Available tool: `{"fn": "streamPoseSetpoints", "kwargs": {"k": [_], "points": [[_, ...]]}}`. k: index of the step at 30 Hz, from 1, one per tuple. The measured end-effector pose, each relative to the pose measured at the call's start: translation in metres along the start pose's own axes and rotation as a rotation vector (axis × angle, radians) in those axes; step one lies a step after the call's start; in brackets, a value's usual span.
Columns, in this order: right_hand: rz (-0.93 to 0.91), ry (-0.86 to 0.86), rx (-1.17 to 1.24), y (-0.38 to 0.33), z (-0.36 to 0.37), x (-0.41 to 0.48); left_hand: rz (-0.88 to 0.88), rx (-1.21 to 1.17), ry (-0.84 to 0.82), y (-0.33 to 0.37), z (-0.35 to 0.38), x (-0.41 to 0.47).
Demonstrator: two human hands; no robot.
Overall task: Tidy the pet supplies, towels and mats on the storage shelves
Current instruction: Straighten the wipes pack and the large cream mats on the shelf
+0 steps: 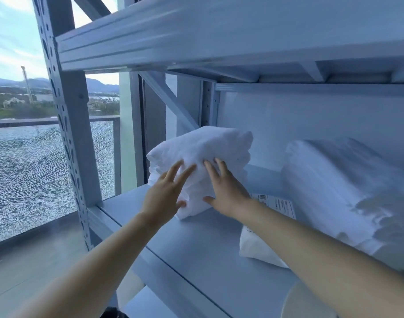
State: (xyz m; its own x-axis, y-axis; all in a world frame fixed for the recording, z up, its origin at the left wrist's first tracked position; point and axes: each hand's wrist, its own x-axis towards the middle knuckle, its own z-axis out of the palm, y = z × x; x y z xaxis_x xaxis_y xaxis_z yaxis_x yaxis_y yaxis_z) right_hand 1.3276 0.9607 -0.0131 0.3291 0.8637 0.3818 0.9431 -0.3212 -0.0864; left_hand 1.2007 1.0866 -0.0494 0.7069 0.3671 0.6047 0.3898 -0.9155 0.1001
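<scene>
A stack of folded white towels (210, 148) stands on the pale blue shelf board (196, 244), near its left end. My left hand (166, 193) presses flat against the front of the stack with straight, spread fingers. My right hand (226, 191) lies against the same front face just to the right, fingers straight and thumb spread low. Neither hand curls round the cloth.
A large white plastic-wrapped bundle (338, 193) fills the shelf's right side. A flat white packet with a printed label (274, 207) lies under my right forearm. The upper shelf beam (196, 37) hangs close overhead. The rack's upright post (68, 125) stands left, beside a cracked glass balcony railing (28, 171).
</scene>
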Motion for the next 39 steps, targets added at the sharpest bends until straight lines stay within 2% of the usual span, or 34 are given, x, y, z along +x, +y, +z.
{"fn": "streamPoseSetpoints", "kwargs": {"k": [12,17,23,26,30,33,39], "points": [[0.073,-0.002,-0.001,0.027,-0.001,0.005,0.037,-0.039,0.063,0.031,0.014,0.02],[0.099,-0.019,0.015,0.034,-0.007,0.003,0.0,-0.012,0.006,0.04,0.013,0.026],[0.049,0.006,0.053,0.045,-0.034,-0.034,-0.009,-0.043,-0.037,0.044,0.002,0.007],[0.07,-0.027,0.092,0.051,-0.044,-0.062,0.015,-0.104,-0.041,0.057,-0.003,-0.01],[0.067,-0.033,0.148,0.053,-0.044,-0.099,0.076,-0.246,-0.187,0.084,-0.01,-0.031],[0.042,-0.024,0.143,0.053,-0.046,-0.121,0.168,-0.205,-0.27,0.104,-0.015,-0.043],[0.042,-0.029,0.093,0.056,-0.059,-0.152,0.233,-0.227,-0.252,0.123,-0.022,-0.054]]}}
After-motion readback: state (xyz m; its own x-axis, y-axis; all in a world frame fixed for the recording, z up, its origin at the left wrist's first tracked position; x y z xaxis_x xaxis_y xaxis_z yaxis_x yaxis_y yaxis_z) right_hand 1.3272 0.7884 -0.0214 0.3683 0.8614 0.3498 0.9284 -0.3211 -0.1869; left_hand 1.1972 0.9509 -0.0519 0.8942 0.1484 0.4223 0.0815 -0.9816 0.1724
